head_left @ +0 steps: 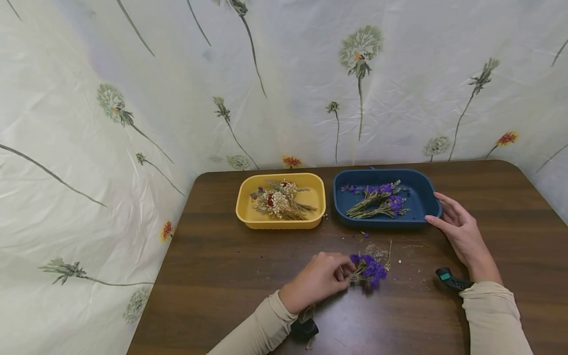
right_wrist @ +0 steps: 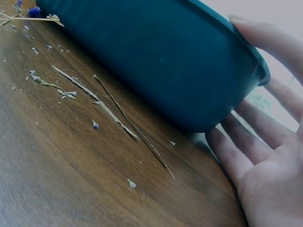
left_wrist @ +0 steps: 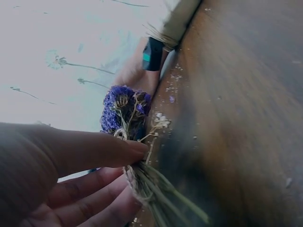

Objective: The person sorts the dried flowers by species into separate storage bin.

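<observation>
In the head view my left hand (head_left: 317, 278) pinches a small bouquet of dried purple flowers (head_left: 372, 270) by its stems, low over the table. The left wrist view shows twine (left_wrist: 135, 184) round the stems (left_wrist: 165, 201), with thumb and fingers on either side. At the right end of a blue tray (head_left: 381, 224), my right hand (head_left: 463, 234) holds the corner, its thumb at the rim and fingers along the outer wall. Purple flower bunches (head_left: 377, 199) lie inside that tray. In the right wrist view the tray's side (right_wrist: 156, 61) rises from the tabletop.
A yellow tray (head_left: 279, 225) with cream and red dried bouquets (head_left: 279, 202) stands left of the blue one. Loose stems (right_wrist: 94, 99) and petal crumbs litter the brown table (head_left: 213, 276). Behind it hangs a flower-printed sheet (head_left: 293, 88).
</observation>
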Demonstrator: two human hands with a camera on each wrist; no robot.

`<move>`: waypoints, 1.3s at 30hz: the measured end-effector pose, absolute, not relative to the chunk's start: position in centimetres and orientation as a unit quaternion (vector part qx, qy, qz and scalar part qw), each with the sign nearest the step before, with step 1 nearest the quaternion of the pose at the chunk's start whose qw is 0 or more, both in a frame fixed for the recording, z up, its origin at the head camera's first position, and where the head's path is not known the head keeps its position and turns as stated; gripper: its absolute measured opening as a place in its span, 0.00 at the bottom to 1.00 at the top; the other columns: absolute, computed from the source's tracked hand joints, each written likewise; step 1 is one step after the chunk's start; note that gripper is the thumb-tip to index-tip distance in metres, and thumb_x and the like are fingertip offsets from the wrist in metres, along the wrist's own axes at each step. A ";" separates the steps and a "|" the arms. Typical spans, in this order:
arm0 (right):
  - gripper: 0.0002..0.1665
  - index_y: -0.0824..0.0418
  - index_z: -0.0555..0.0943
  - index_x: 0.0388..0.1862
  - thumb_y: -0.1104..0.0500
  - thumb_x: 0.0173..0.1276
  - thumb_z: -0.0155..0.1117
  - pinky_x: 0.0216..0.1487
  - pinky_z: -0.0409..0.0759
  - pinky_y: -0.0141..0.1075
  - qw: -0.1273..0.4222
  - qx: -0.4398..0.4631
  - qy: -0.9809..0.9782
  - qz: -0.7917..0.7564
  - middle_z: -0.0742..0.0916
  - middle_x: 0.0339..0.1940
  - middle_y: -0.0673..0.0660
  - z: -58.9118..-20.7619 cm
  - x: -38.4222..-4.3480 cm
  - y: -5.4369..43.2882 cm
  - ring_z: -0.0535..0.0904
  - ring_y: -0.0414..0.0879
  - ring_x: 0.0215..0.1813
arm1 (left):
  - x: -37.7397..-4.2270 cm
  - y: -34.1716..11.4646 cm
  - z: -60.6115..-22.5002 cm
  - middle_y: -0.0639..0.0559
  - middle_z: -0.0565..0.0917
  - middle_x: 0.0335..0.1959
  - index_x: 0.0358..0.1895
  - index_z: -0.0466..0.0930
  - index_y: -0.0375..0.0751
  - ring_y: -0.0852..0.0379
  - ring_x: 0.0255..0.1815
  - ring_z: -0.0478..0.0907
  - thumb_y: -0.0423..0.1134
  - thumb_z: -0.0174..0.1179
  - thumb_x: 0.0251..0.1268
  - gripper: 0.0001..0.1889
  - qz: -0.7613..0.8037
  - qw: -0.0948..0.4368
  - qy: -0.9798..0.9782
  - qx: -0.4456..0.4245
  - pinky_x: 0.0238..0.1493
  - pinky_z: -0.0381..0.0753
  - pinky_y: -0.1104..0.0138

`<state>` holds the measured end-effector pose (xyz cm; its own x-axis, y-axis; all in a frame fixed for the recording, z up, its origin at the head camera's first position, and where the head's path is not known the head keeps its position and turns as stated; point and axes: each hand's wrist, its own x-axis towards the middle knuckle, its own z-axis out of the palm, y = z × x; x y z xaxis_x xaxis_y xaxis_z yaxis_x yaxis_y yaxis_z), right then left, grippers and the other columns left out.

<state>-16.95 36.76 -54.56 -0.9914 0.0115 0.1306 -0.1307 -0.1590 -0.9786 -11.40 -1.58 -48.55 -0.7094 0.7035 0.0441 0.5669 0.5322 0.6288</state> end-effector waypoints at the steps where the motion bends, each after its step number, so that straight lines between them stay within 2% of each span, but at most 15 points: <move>1: 0.41 0.57 0.62 0.83 0.73 0.75 0.58 0.56 0.80 0.18 0.047 0.045 -0.649 0.758 0.71 0.77 0.50 -54.5 -16.9 36.7 0.78 0.28 0.64 | -11.4 -1.6 -48.4 0.54 0.91 0.38 0.47 0.88 0.41 0.76 0.29 0.80 0.31 0.73 0.61 0.12 0.321 0.105 0.867 0.365 0.36 0.77 0.87; 10: 0.41 0.58 0.61 0.83 0.72 0.75 0.60 0.56 0.79 0.17 0.051 0.043 -0.662 0.747 0.70 0.79 0.51 -54.4 -16.8 36.6 0.77 0.28 0.64 | -12.0 -1.6 -47.5 0.53 0.91 0.39 0.49 0.87 0.41 0.79 0.30 0.79 0.32 0.73 0.62 0.13 0.362 0.107 0.847 0.375 0.37 0.79 0.86; 15: 0.41 0.58 0.61 0.83 0.72 0.74 0.60 0.56 0.79 0.18 0.050 0.043 -0.659 0.749 0.69 0.79 0.52 -54.4 -16.8 36.7 0.78 0.28 0.65 | -12.5 -1.6 -46.3 0.51 0.91 0.42 0.50 0.86 0.40 0.76 0.33 0.82 0.32 0.73 0.63 0.13 0.386 0.116 0.839 0.366 0.37 0.80 0.85; 20: 0.41 0.57 0.61 0.83 0.72 0.75 0.60 0.56 0.80 0.18 0.046 0.045 -0.657 0.752 0.69 0.79 0.51 -54.5 -16.8 36.7 0.78 0.28 0.65 | -13.4 -1.8 -45.0 0.51 0.91 0.44 0.51 0.86 0.40 0.73 0.35 0.84 0.33 0.72 0.64 0.13 0.386 0.101 0.843 0.361 0.39 0.80 0.84; 30: 0.41 0.57 0.62 0.83 0.72 0.75 0.60 0.56 0.79 0.18 0.047 0.044 -0.657 0.751 0.70 0.79 0.50 -54.6 -16.7 36.7 0.77 0.28 0.64 | -16.6 -2.0 -43.3 0.52 0.90 0.45 0.53 0.86 0.42 0.70 0.37 0.84 0.34 0.70 0.67 0.13 0.402 0.087 0.848 0.335 0.41 0.81 0.82; 39: 0.41 0.56 0.62 0.83 0.73 0.75 0.59 0.56 0.79 0.18 0.046 0.042 -0.654 0.754 0.70 0.78 0.50 -54.6 -16.8 36.8 0.78 0.28 0.64 | -20.0 -1.0 -42.3 0.50 0.90 0.46 0.52 0.86 0.41 0.63 0.39 0.86 0.34 0.69 0.68 0.11 0.397 0.070 0.858 0.318 0.42 0.82 0.79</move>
